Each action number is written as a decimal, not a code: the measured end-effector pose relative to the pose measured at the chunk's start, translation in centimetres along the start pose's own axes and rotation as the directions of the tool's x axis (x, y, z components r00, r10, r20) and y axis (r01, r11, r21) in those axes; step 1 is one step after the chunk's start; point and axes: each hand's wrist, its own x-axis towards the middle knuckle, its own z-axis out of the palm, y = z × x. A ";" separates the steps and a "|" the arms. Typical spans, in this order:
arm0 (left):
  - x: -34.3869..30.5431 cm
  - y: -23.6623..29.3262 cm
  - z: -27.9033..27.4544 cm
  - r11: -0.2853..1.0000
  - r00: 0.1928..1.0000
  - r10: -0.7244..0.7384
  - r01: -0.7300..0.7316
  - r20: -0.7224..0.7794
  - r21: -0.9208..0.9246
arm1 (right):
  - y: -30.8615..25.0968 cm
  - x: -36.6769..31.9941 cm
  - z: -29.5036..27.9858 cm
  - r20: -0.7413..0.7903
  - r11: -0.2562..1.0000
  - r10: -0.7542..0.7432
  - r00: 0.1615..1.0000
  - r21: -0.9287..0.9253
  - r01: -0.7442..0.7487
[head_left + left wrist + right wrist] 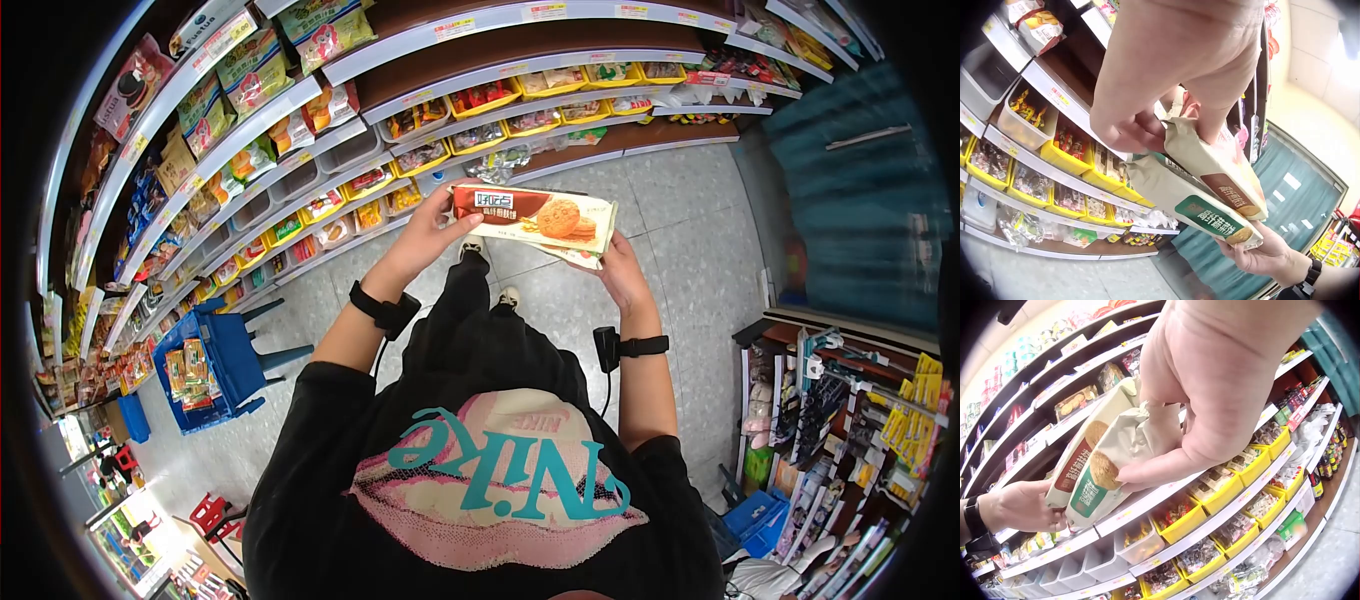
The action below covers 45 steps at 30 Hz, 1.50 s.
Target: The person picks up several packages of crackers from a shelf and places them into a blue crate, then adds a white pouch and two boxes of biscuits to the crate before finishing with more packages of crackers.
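Note:
Two long biscuit packs are held together between both hands. In the head view the brown and cream pack (535, 217) lies on top, with the second pack's edge showing beneath it. My left hand (440, 232) grips their left end, thumb on the front. At the right end my right hand (625, 272) pinches them from below. The left wrist view shows the brown-labelled pack (1225, 181) beside the green-labelled pack (1200, 209), under my left hand (1172, 69). In the right wrist view, my right hand (1210, 394) curls round the crumpled ends of both.
Curved shelves (480, 90) hold snack bags and yellow bins (480, 97). A blue basket (235, 350) with packs in it stands on the floor at the left. Another blue basket (757, 520) is at the lower right, near a person in white (765, 578). A teal curtain (850, 180) hangs at the right.

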 end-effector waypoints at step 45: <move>5.6 -12.5 -8.7 0.863 0.877 -0.404 0.270 -0.262 -0.427 | 5.5 11.4 4.6 -0.137 0.988 0.144 0.980 -0.037 -0.151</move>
